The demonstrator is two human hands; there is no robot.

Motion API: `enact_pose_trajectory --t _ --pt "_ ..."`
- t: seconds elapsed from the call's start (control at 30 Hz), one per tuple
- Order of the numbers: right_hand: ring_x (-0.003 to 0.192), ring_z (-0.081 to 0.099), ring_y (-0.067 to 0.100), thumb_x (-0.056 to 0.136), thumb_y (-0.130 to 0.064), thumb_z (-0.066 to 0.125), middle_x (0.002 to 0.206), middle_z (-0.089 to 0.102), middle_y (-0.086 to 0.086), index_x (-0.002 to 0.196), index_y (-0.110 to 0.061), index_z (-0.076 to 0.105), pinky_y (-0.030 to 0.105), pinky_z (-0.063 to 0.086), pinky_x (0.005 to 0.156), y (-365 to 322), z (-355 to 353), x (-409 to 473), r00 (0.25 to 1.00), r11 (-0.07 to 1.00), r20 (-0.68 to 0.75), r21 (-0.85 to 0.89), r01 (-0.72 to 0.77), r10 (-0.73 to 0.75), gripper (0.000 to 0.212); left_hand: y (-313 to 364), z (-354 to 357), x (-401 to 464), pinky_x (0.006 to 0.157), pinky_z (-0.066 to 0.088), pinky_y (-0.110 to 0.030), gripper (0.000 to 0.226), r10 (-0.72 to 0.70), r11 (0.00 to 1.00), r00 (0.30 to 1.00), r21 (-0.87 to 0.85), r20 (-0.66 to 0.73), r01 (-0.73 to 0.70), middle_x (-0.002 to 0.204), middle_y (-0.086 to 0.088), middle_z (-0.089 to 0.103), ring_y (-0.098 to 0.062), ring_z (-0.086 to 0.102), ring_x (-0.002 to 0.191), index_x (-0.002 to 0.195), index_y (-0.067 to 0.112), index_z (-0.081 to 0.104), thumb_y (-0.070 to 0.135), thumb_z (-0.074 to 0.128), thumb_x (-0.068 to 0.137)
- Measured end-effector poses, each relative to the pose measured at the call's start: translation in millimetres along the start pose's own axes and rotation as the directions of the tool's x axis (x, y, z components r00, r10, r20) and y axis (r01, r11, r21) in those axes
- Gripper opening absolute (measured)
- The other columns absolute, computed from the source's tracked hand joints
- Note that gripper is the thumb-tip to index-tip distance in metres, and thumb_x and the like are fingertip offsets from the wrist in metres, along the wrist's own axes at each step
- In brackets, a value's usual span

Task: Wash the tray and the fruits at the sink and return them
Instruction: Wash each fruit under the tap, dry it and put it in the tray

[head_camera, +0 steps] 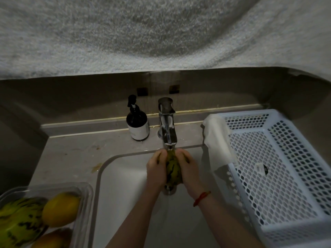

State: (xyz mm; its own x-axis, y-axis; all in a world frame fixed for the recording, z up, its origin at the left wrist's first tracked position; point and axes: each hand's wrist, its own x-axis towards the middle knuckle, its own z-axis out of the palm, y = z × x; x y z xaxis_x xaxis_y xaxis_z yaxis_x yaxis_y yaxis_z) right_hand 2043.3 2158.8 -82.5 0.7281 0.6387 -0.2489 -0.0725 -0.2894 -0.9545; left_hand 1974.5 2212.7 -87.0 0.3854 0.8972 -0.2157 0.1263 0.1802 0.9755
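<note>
Sink (125, 185): white basin set in the counter (71, 151), with your two hands over its drain.
Striped fruit (172, 169): green-yellow with dark zigzag marks, held directly under the faucet (167, 126) spout.
Left hand (156, 169): your fingers curl round the fruit's left side.
Right hand (188, 168): your fingers curl round its right side; a red cord (201, 198) circles that wrist.
Tray (84, 194): clear plastic, on the counter at lower left, holding another striped fruit (19, 222) and two yellow-orange fruits (60, 209).
Soap bottle (137, 122): dark pump type, upright just left of the faucet.
Basket (279, 176): white perforated, right of the sink, with a white cloth (217, 138) draped over its left rim.
</note>
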Motion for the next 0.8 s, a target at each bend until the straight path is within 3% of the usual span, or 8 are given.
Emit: enact_pose_trajectory --t 0.1,0.17,0.27,0.37,0.47,0.57,0.7,0.8 --pt "0.077 0.053 0.018 0.097 -0.018 0.042 0.077 0.055 0.001 0.078 -0.013 0.055 0.028 0.043 0.068 -2 2 6 0.996 1.0 -0.084 0.029 -0.009 0.012 0.024 1 2 11 0.066 0.035 -0.016 0.019 -0.084 0.993 0.996 -0.081 -0.02 0.082 0.083 0.004 0.05 -0.013 0.051 0.077 0.09 0.011 0.059 0.014 0.042 0.099" --pt "0.076 0.053 0.019 0.097 -0.019 0.043 0.078 0.056 0.004 0.078 -0.011 0.056 0.033 0.043 0.07 -1 5 7 0.991 0.995 -0.133 0.095 -0.021 0.034 0.024 3 5 13 0.066 0.039 -0.015 0.023 -0.139 0.984 0.989 -0.119 -0.05 0.132 0.089 0.005 0.058 -0.012 0.057 0.079 0.1 0.011 0.061 0.02 0.041 0.1" --pt "0.074 0.052 0.016 0.097 -0.017 0.045 0.075 0.055 0.002 0.075 -0.016 0.055 0.033 0.042 0.07 6 9 4 0.983 0.98 -0.183 0.197 0.006 0.03 0.024 8 10 9 0.067 0.047 -0.017 0.027 -0.181 0.975 0.98 -0.144 -0.079 0.168 0.085 -0.006 0.063 -0.02 0.06 0.081 0.099 0.003 0.066 0.017 0.043 0.098" --pt "0.088 0.057 0.026 0.097 -0.026 0.045 0.093 0.061 0.012 0.092 -0.01 0.063 0.043 0.049 0.083 14 15 1 0.962 0.917 -0.216 0.391 -0.074 0.17 0.024 14 10 6 0.079 0.052 -0.033 0.019 -0.326 0.906 0.935 -0.327 -0.138 0.268 0.083 -0.01 0.066 -0.023 0.062 0.081 0.089 0.005 0.07 0.017 0.056 0.092" --pt "0.103 0.06 0.034 0.098 -0.034 0.041 0.112 0.062 0.018 0.11 -0.007 0.062 0.05 0.049 0.094 17 22 -2 0.928 0.778 -0.15 0.598 -0.189 0.341 0.036 16 13 -1 0.089 0.052 -0.041 0.021 -0.273 0.944 0.957 -0.217 -0.097 0.248 0.102 -0.014 0.066 -0.028 0.062 0.096 0.102 0.009 0.067 0.024 0.055 0.093" --pt "0.111 0.057 0.036 0.098 -0.029 0.043 0.121 0.058 0.02 0.121 -0.005 0.054 0.05 0.049 0.093 21 19 -6 0.971 0.815 -0.101 0.566 -0.124 0.218 0.035 13 10 -4 0.088 0.053 -0.047 0.028 -0.255 0.94 0.966 -0.245 -0.049 0.236 0.106 -0.016 0.066 -0.031 0.063 0.098 0.113 0.009 0.062 0.025 0.06 0.09" --pt "0.107 0.058 0.022 0.085 -0.024 0.058 0.119 0.056 0.006 0.115 -0.02 0.053 0.03 0.054 0.08 22 5 -13 1.0 0.898 0.03 0.44 -0.014 0.0 0.031 9 -4 0 0.067 0.057 -0.032 0.024 -0.305 0.903 0.951 -0.331 -0.043 0.274 0.092 -0.014 0.069 -0.027 0.067 0.086 0.096 0.008 0.067 0.029 0.057 0.091" --pt "0.11 0.059 0.022 0.087 -0.017 0.06 0.12 0.06 0.007 0.123 -0.013 0.054 0.038 0.053 0.089 12 -2 -6 0.993 0.92 0.115 0.385 -0.072 0.029 0.037 8 -9 2 0.085 0.054 -0.045 0.039 -0.392 0.86 0.92 -0.361 -0.011 0.362 0.1 -0.021 0.068 -0.036 0.065 0.096 0.101 0.001 0.067 0.036 0.051 0.092"
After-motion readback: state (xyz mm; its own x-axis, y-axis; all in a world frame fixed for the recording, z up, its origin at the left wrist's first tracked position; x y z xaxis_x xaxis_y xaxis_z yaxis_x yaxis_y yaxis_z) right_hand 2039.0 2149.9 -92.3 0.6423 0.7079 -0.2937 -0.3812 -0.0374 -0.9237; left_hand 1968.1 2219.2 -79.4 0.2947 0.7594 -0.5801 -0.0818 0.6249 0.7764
